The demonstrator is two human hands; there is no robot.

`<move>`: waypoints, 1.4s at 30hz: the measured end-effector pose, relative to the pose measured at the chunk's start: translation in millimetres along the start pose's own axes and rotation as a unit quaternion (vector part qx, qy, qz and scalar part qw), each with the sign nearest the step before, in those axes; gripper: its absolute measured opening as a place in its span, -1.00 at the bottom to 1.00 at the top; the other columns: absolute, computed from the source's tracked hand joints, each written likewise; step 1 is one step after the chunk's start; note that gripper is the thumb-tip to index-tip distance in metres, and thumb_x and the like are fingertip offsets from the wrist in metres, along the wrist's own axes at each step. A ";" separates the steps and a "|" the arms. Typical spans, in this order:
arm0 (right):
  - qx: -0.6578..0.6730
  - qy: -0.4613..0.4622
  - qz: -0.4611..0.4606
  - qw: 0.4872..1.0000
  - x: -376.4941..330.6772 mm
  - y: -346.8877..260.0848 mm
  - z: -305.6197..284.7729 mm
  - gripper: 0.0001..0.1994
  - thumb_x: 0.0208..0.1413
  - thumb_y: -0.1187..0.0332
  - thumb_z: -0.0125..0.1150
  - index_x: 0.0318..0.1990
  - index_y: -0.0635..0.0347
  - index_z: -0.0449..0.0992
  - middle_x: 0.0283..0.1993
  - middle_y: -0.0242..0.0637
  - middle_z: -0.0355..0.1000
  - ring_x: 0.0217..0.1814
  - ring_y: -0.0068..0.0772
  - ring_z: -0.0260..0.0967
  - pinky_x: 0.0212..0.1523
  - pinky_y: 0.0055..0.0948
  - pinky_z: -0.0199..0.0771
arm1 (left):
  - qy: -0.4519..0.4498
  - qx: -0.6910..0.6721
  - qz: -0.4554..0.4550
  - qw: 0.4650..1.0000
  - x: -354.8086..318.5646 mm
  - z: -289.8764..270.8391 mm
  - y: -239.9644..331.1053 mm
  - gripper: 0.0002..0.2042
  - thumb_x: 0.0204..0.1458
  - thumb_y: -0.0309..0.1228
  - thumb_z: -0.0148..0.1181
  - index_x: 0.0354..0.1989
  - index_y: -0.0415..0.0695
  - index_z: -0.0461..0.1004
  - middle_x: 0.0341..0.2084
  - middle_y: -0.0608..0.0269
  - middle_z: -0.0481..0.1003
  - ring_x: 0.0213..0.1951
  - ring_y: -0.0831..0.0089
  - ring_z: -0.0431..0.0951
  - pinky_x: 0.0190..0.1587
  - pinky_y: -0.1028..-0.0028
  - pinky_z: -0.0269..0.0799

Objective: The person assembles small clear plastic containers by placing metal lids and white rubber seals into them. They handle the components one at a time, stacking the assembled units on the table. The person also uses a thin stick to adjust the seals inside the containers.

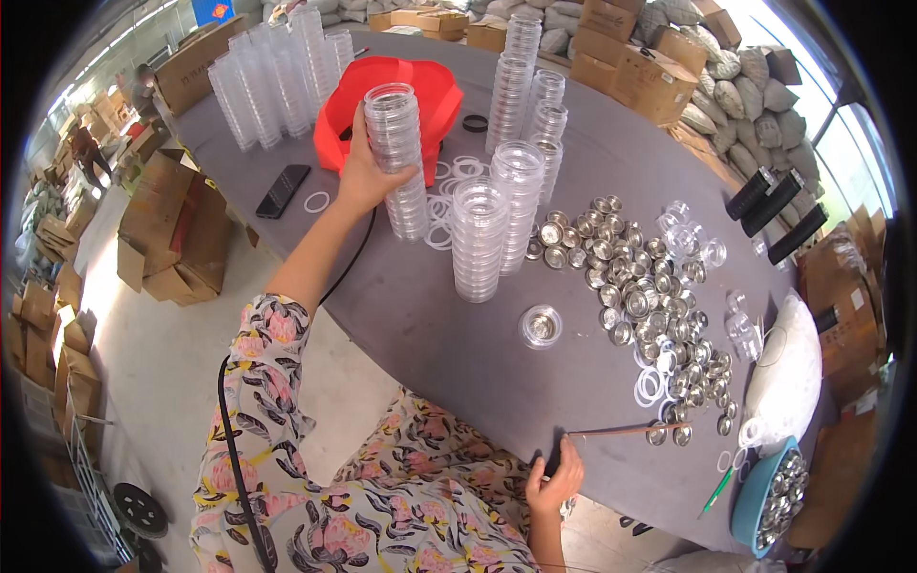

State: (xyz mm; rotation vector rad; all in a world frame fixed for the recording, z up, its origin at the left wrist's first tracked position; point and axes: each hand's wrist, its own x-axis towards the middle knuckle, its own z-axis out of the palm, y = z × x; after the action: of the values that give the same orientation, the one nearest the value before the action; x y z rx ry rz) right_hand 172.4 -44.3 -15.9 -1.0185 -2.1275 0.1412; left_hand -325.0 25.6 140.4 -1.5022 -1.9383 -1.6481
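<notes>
My left hand (368, 181) is wrapped round a tall stack of clear plastic round containers (403, 215), in front of a red bag (420, 81). It stands upright; I cannot tell whether its bottom touches the table. Two similar clear stacks (478, 244) stand just to its right. By the table's near edge, my right hand (556, 485) has its fingers closed on one end of a thin brown stick (626, 432). The stick's far end reaches small round metal cups (654, 296), heaped on the right. One clear container (542, 328) with a metal piece inside sits alone nearby.
White rings (437, 236) lie behind the stacks. More clear stacks (511, 86) stand at the back. A phone (283, 191) lies at the left edge. On the right are a white sack (785, 368), a blue basin (743, 516) of metal cups and a green pen (716, 492).
</notes>
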 end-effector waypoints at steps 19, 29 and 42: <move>-0.036 0.002 -0.003 0.999 2.4 -4.3 2.3 -0.60 -0.02 0.29 0.11 -0.05 0.37 0.39 -0.06 -0.02 0.42 -0.09 0.02 0.38 -0.05 -0.16 0.30 | 0.010 -0.039 -0.124 0.991 -88.6 46.5 -54.0 -0.07 -0.39 -0.41 0.46 0.22 -0.23 -0.01 0.07 -0.05 0.28 0.13 0.14 0.31 0.17 0.28 0.22; -0.055 -0.009 -0.016 0.998 1.7 -2.6 2.6 -0.60 -0.04 0.29 0.11 -0.06 0.35 0.40 -0.09 -0.04 0.43 -0.09 0.01 0.38 -0.05 -0.14 0.31 | -0.017 -0.025 -0.153 0.988 -94.4 51.1 -69.8 -0.10 -0.41 -0.44 0.46 0.19 -0.24 0.04 0.03 -0.03 0.32 0.10 0.14 0.33 0.15 0.29 0.23; -0.057 -0.017 -0.005 0.998 2.1 -1.9 4.2 -0.61 -0.06 0.28 0.12 -0.08 0.34 0.41 -0.10 -0.07 0.42 -0.09 0.00 0.38 -0.05 -0.14 0.31 | -0.059 -0.045 -0.135 0.988 -54.4 60.8 -59.2 -0.06 -0.43 -0.44 0.46 0.21 -0.26 0.01 0.02 -0.04 0.33 0.09 0.16 0.36 0.13 0.29 0.26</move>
State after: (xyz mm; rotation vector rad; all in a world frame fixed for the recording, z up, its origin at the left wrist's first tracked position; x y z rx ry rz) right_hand 167.5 -43.1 -16.9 -1.0777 -2.1918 0.0340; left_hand -318.0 52.8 43.6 -1.4520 -2.2443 -1.8131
